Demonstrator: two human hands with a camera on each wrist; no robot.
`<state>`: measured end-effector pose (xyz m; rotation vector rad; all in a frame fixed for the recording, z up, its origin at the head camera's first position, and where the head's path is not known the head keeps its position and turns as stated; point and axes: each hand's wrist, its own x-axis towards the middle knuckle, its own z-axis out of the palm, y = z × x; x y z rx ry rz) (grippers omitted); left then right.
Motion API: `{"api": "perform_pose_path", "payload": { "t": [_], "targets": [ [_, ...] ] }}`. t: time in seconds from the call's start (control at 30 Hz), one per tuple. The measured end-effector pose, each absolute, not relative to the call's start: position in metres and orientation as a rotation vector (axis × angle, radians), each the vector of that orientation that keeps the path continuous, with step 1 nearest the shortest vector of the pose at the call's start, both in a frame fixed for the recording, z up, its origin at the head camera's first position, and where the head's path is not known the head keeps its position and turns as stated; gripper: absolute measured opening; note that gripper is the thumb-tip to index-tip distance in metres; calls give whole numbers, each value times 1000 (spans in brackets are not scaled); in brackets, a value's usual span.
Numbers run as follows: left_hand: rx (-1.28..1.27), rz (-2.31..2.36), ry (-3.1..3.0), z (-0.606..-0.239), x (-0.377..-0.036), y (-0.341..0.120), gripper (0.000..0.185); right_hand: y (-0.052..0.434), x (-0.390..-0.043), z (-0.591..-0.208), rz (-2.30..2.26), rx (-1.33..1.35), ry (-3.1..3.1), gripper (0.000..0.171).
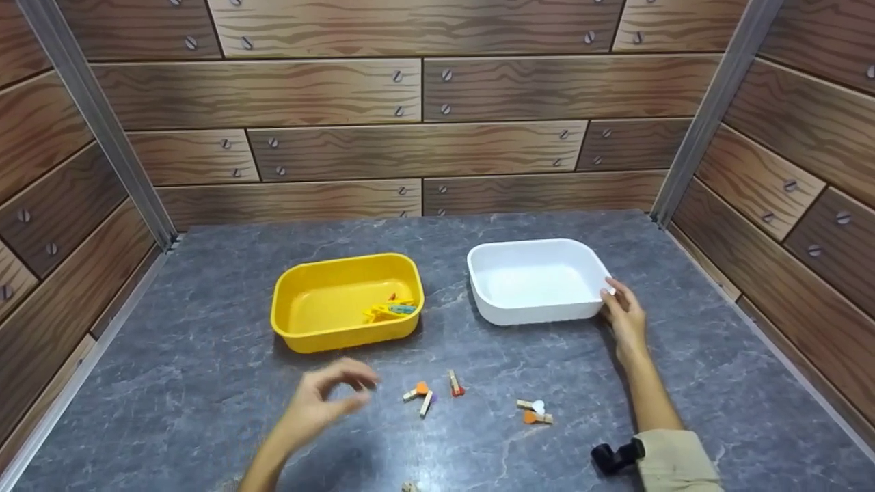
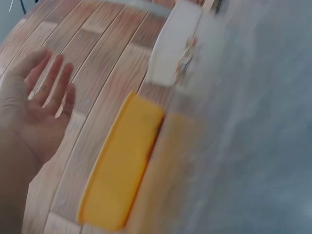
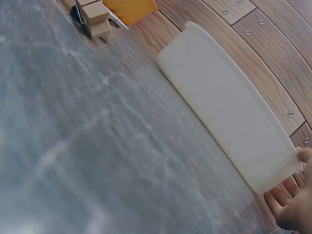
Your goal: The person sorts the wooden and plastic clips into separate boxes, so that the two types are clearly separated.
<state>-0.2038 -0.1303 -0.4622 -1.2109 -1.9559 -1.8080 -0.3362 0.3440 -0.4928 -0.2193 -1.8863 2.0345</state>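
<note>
My right hand (image 1: 625, 318) pinches the near right corner of a white plastic tub (image 1: 536, 316), which stands on the table. In the right wrist view, its fingers (image 3: 282, 197) lie at the end wall of the tub. Above the table, my left hand (image 1: 318, 403) is held with loosely bent fingers and nothing between them, in front of the yellow tub (image 1: 342, 340). The left wrist view shows its palm and spread fingers. Small wooden clothespins with orange, purple and red ornaments (image 1: 426, 403) lie right of the left hand.
Yellow and blue pieces (image 1: 393, 311) lie inside the yellow tub at its right. Two more clothespins (image 1: 536, 413), with white and orange ornaments, rest before the white tub. Another wooden piece (image 1: 409, 486) shows at the bottom edge. Wood-patterned walls (image 1: 424, 89) enclose the grey table (image 1: 205, 383).
</note>
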Motion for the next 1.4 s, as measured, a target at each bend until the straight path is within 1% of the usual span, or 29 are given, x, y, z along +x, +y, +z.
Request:
{"api": "perform_pose_path", "payload": {
  "t": [0.17, 0.33, 0.63, 0.83, 1.03, 1.4],
  "targets": [
    [-1380, -1786, -2165, -473, -195, -118, 25, 344, -336, -490, 2049, -230, -1877, 48],
    [-1470, -1856, -2335, -484, -188, -112, 20, 344, -335, -492, 2074, -239, -1889, 47],
    [-1706, -2027, -2557, -495, -181, -106, 21, 343, -333, -492, 2091, -234, -1879, 46],
    [-1814, -1980, -2617, -498, -182, -106, 22, 344, -335, -495, 2088, -236, -1862, 45],
    [-1835, -1971, -2645, -502, -181, -102, 22, 344, -335, -495, 2072, -239, -1879, 46],
    [-1696, -1876, -2750, -503, -184, -102, 16, 346, -333, -494, 2055, -225, -1919, 49]
  ]
}}
